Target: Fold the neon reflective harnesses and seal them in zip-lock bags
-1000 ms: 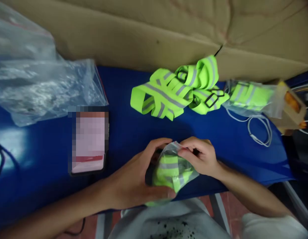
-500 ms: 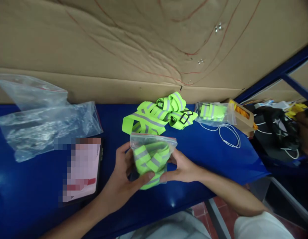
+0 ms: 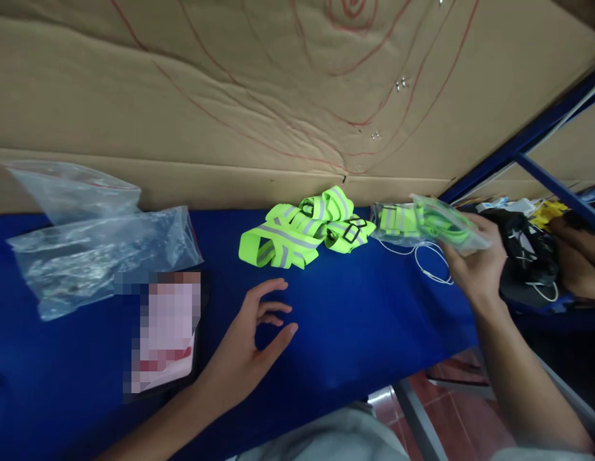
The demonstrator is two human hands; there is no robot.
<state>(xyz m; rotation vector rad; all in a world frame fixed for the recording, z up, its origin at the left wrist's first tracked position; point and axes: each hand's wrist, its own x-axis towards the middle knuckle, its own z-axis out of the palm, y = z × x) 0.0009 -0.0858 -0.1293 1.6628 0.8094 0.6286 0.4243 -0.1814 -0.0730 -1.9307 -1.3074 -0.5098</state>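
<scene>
My right hand (image 3: pixel 480 262) grips a clear zip bag (image 3: pixel 446 224) with a folded neon-green reflective strap inside, out at the right side of the table. Just behind and left of it lies another bagged green strap (image 3: pixel 398 219), partly covered by the held bag. My left hand (image 3: pixel 259 339) hovers over the blue tabletop, fingers apart and holding nothing. Beyond that hand, a loose heap of neon-green reflective straps (image 3: pixel 290 234) with grey stripes and black buckles rests near the cardboard wall.
Empty clear zip bags (image 3: pixel 109 256) lie at the left, behind a tablet-like device (image 3: pixel 170 333) with a blurred screen. A white cable (image 3: pixel 434 278) loops beside the bagged strap. Dark items (image 3: pixel 532 250) stand at the far right, near a blue metal frame (image 3: pixel 556 179).
My right hand has carried the bagged strap from the middle to the right, beside the other bag. My left hand has let go of it and its fingers are spread.
</scene>
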